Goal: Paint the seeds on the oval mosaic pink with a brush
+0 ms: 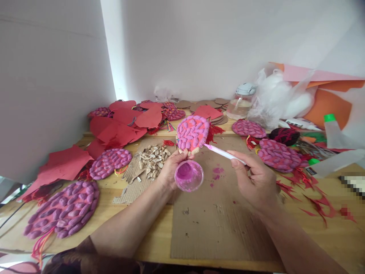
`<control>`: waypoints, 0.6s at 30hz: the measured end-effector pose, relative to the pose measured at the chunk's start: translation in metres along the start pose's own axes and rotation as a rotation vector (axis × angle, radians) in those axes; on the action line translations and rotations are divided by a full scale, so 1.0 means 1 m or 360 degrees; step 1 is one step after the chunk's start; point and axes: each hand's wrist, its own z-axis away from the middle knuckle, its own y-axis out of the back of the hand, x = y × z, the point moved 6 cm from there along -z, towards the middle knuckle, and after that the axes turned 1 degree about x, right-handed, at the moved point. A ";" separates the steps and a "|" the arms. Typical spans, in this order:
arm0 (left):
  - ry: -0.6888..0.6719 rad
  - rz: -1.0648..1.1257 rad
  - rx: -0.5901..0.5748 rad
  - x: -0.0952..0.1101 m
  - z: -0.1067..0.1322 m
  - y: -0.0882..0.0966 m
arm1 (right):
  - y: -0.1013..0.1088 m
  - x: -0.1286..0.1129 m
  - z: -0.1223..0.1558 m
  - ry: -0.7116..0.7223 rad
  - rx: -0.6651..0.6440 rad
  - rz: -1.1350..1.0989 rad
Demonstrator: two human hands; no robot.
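Note:
My left hand [172, 167] is closed on two things at once: a round red disc covered with pink-painted peanut shells [192, 132], held upright, and a small clear cup of pink paint [189, 175] below it. My right hand [253, 179] pinches a white paintbrush [224, 152]. The brush's pink tip touches the lower right edge of the disc. Both hands hover over a sheet of brown cardboard [216, 224] spotted with pink paint.
A pile of unpainted peanut shells [152, 158] lies left of my hands. Several finished pink shell discs [64, 209] and red paper pieces [119, 129] cover the wooden table [327, 236]. A glass jar [241, 102], plastic bag and green-capped bottle [332, 131] stand at the right back.

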 end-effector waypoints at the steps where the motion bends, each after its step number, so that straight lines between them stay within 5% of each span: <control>1: -0.0025 -0.0021 0.0009 0.001 0.000 0.001 | 0.001 0.000 -0.001 0.0006 0.0000 0.0008; 9: -0.0263 -0.0382 0.0045 0.020 -0.006 0.006 | 0.003 0.004 -0.004 0.0033 -0.0053 0.0134; 18: -0.0140 -0.0650 0.0041 0.035 -0.013 0.009 | 0.002 0.008 -0.011 0.0149 -0.0156 0.0206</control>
